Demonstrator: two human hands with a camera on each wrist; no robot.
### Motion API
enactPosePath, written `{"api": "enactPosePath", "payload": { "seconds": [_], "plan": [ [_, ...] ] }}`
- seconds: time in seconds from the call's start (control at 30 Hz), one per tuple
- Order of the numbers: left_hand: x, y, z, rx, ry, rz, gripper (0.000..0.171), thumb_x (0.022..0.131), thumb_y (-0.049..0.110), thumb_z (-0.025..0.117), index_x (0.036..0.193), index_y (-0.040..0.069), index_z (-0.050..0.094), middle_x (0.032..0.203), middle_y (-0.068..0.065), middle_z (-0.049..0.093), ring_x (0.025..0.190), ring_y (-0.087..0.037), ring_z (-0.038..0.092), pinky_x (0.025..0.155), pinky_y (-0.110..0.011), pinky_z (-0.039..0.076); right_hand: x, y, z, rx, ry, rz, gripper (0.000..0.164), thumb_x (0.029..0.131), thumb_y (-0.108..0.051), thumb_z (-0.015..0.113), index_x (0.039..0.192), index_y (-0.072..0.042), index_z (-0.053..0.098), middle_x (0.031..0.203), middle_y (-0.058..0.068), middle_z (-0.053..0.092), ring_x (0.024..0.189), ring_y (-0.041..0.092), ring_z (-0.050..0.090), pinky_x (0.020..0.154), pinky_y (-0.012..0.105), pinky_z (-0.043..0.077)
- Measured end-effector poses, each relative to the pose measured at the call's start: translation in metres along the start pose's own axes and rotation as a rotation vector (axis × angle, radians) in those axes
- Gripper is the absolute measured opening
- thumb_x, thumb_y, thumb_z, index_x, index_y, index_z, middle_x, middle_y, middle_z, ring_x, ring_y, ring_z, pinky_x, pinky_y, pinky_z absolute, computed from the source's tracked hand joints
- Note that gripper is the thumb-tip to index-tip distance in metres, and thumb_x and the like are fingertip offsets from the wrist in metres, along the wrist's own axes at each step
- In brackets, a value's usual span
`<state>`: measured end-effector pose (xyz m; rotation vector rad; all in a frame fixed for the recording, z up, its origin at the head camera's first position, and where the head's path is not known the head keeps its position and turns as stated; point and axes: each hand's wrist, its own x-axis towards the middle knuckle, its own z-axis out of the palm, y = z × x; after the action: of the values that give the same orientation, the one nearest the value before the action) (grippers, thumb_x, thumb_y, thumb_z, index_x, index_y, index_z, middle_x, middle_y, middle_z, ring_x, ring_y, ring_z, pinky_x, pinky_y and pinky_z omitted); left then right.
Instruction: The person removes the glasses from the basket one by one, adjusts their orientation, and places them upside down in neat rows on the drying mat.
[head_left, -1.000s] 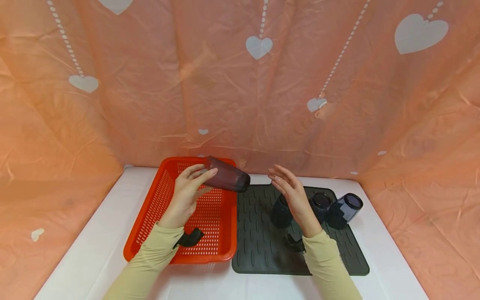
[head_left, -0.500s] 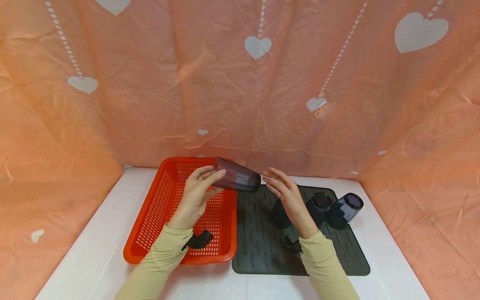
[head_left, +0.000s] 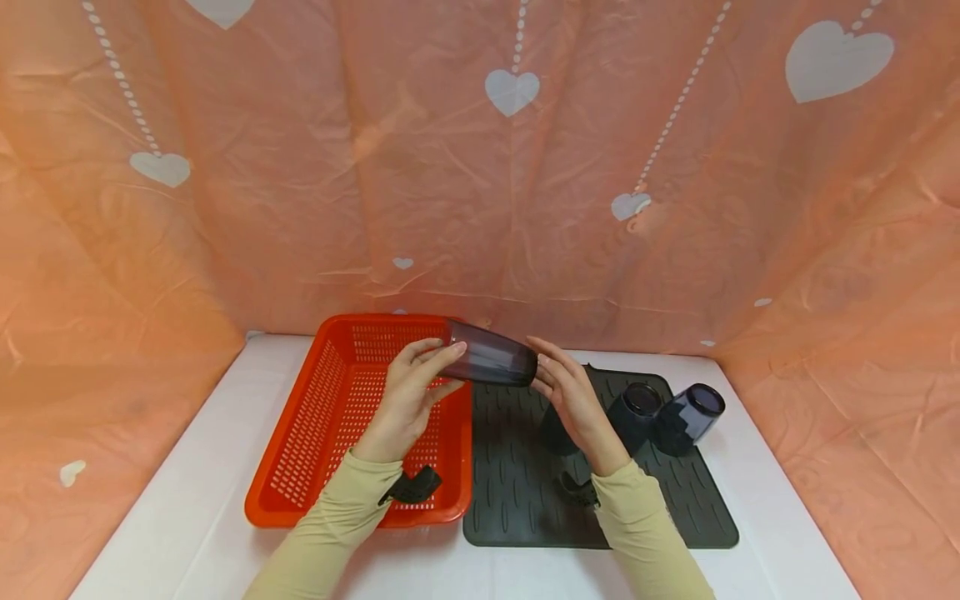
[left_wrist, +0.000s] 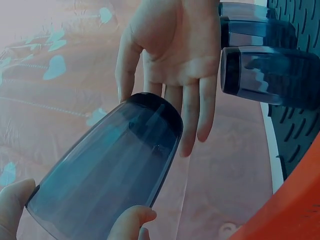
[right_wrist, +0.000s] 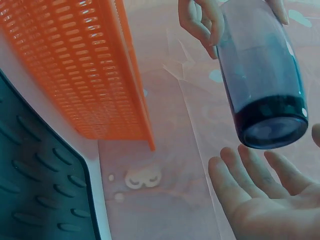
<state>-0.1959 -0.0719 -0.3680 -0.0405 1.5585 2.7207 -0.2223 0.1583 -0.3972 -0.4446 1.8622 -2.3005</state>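
Tilted on its side in the air, a dark tinted drinking glass (head_left: 491, 356) spans the gap between the hands in the head view. My left hand (head_left: 401, 404) pinches it near the rim, thumb on one side and fingers on the other. The glass's thick dark base (right_wrist: 272, 122) points toward my right hand (head_left: 576, 408). In the right wrist view that hand is palm up with its fingers extended, fingertips right at the base. The left wrist view shows the right palm (left_wrist: 180, 45) behind the glass, with nothing gripped in it.
An orange perforated basket (head_left: 467, 467) stands on the left of the white table (head_left: 180, 475). Right of it lies a dark ridged drying mat (head_left: 517, 508). Upside down on the mat are a glass (head_left: 636, 414), a leaning glass (head_left: 688, 419) and another glass (head_left: 557, 433) partly behind my right hand.
My left hand has carried the glass rightward, from over the basket toward the mat. The right hand has shifted slightly left, and its fingertips are now at the glass's base.
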Motion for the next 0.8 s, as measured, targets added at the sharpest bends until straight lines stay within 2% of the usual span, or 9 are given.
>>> {"api": "enactPosePath", "payload": {
  "seconds": [0.17,0.3,0.5,0.63,0.8],
  "plan": [
    [0.0,-0.002,0.002,0.01,-0.006,-0.01,0.046,0.087,0.013,0.072,0.121,0.002,0.044,0.109,-0.013,0.056,0.094,-0.022,0.059,0.085,-0.047,0.052,-0.001,0.001,0.001,0.006,0.002,0.012,0.049,0.102,-0.029,0.046,0.145,-0.007,0.038,0.148,0.012,0.034,0.121,0.023,0.05,0.092,0.031,0.044],
    [-0.001,-0.004,0.004,0.007,-0.008,-0.015,0.043,0.087,0.012,0.071,0.12,0.002,0.044,0.108,-0.013,0.056,0.092,-0.022,0.06,0.082,-0.046,0.053,-0.001,0.001,0.002,0.037,0.001,0.026,0.05,0.102,-0.03,0.047,0.146,-0.008,0.037,0.144,0.013,0.037,0.114,0.022,0.055,0.092,0.033,0.045],
    [-0.002,-0.007,0.006,0.003,-0.014,-0.018,0.048,0.086,0.012,0.072,0.121,0.0,0.043,0.105,-0.011,0.053,0.092,-0.022,0.059,0.081,-0.046,0.054,-0.002,0.002,0.004,0.075,-0.002,0.022,0.051,0.1,-0.03,0.049,0.145,-0.01,0.035,0.144,0.013,0.034,0.114,0.024,0.054,0.092,0.034,0.047],
    [-0.002,-0.009,0.008,0.003,-0.013,-0.006,0.048,0.085,0.011,0.074,0.121,0.0,0.044,0.104,-0.012,0.052,0.087,-0.021,0.059,0.083,-0.048,0.053,-0.001,0.005,0.006,0.058,-0.005,-0.001,0.05,0.099,-0.021,0.054,0.144,-0.009,0.037,0.142,0.013,0.034,0.116,0.026,0.049,0.09,0.036,0.048],
    [-0.001,-0.011,0.009,0.007,-0.01,-0.007,0.05,0.084,0.012,0.074,0.121,-0.001,0.044,0.104,-0.013,0.052,0.082,-0.019,0.061,0.083,-0.049,0.053,-0.001,0.008,0.005,-0.043,-0.002,-0.023,0.057,0.092,-0.007,0.063,0.143,-0.01,0.038,0.139,0.011,0.038,0.117,0.025,0.045,0.088,0.03,0.048]
  ]
}}
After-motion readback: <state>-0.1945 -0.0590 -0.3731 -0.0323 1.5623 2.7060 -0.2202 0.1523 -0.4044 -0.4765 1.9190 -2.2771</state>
